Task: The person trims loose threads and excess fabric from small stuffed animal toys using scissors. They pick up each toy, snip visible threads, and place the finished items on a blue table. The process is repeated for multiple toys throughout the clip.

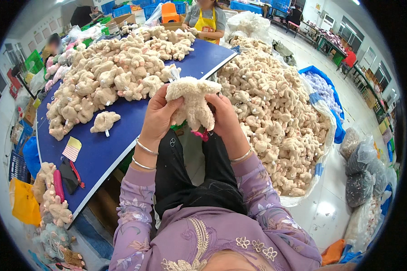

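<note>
Your left hand [157,108] and right hand [226,116] each pinch one side of the cream plush toy [192,97], thumbs toward you; that probably keeps it spread and steady in your sight. It's held up over your lap, just off the edge of the bench [131,115]. Heaped toys [117,67] lie on your left (one [105,122] sits apart), seemingly for easy reach.

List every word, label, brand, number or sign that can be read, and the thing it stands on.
Yellow apron: print too unclear to quote.
Held plush toy: no readable text.
White toy tag: too small.
Paper with pink marks: too small.
Wall sheets: too small.
</note>
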The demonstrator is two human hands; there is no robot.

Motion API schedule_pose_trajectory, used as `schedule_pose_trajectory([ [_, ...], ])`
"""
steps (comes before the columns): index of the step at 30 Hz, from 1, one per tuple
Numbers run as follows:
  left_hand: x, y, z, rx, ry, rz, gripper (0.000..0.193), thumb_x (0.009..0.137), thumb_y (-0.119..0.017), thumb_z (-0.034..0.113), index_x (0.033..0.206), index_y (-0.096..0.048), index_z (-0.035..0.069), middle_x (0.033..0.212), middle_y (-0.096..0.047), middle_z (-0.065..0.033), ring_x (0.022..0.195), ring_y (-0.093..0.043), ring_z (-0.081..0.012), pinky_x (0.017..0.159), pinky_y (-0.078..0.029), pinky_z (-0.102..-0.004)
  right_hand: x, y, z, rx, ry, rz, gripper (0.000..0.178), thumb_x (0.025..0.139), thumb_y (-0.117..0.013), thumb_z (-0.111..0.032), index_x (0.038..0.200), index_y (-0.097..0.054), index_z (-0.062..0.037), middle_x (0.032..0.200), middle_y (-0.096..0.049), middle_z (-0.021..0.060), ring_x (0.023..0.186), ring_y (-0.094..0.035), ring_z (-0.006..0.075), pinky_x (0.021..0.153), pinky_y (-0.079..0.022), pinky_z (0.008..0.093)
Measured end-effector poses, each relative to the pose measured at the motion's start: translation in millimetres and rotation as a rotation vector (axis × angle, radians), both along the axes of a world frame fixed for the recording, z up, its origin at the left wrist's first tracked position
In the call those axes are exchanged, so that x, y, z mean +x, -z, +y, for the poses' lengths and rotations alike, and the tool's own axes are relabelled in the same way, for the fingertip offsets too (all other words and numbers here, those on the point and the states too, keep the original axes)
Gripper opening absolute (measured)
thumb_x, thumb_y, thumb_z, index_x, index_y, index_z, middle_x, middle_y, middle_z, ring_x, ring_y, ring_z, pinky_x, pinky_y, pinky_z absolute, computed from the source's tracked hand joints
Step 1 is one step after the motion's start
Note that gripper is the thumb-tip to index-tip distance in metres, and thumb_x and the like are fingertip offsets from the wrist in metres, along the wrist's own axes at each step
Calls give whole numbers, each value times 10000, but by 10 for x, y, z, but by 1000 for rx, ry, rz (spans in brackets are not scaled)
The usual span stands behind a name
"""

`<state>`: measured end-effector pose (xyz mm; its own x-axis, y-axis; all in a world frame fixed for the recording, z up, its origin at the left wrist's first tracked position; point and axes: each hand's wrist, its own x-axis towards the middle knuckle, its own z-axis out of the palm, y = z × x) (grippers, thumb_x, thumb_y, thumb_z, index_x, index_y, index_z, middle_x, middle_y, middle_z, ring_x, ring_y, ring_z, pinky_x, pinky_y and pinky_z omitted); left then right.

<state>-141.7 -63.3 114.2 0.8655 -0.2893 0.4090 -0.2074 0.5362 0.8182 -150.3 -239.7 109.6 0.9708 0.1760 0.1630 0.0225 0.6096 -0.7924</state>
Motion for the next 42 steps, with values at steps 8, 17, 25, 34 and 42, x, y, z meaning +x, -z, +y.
schedule_pose_trajectory([
  [8,-19,-189,24,-92,62,-4,349,904,-581,51,1243,-503,28,1087,-603,-29,937,-585,-82,715,-498,-213,37,-224,68,-3,28,-37,182,884,-560,-136,978,-614,11,852,-635,53,697,-610,106,606,-503,254],
  [17,488,-520,215,436,-7,-157,421,823,-682,30,1206,-513,-12,1042,-609,-24,968,-586,-96,831,-496,-250,523,-224,4,-52,35,-53,224,882,-545,-116,1043,-597,31,895,-644,76,734,-631,132,636,-520,269],
  [25,1158,-337,198,358,-121,-227,365,821,-672,-11,1165,-553,12,1049,-620,-25,961,-591,-95,846,-508,-262,1262,-169,91,36,-61,3,237,885,-584,-146,1035,-596,37,907,-645,74,751,-632,136,654,-520,274],
  [34,1823,-577,22,494,-441,-142,288,832,-664,42,1103,-586,-21,976,-652,-46,840,-609,-80,726,-510,-223,2364,-31,139,51,-43,-34,202,835,-668,-104,1007,-607,-18,867,-626,25,764,-592,95,688,-483,244],
  [42,2447,-508,-86,483,-405,-135,288,820,-662,29,1096,-591,-14,964,-655,-47,841,-615,-87,720,-512,-230,3361,153,-107,150,-336,115,85,817,-508,-93,735,-503,-113,582,-387,-78,452,-309,41,396,-223,215],
])
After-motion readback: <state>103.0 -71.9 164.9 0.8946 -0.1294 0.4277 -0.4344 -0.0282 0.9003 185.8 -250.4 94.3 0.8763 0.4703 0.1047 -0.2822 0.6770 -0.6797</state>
